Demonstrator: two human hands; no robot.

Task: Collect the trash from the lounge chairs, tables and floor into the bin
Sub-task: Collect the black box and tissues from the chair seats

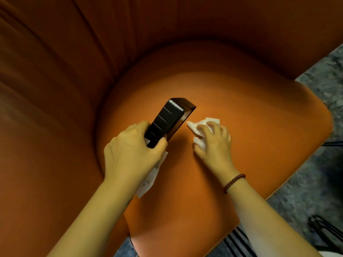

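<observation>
Closing on the white tissue (pixel 201 127) on the chair seat (pixel 259 127), the right hand (pixel 213 143) has a partial grip, so a corner may slip out. Left of the tissue, the left hand (pixel 130 151) clenches a black tray (pixel 167 121) and a paper wrapper (pixel 150 179), which hangs loose and could drop.

An orange lounge chair (pixel 241 93) with a smooth, rounded seat cushion and a pleated curved back carries a crumpled white tissue (pixel 202 127) lying near the middle of the seat. The chair stands on mottled grey carpet (pixel 319 75), visible along the right side.
</observation>
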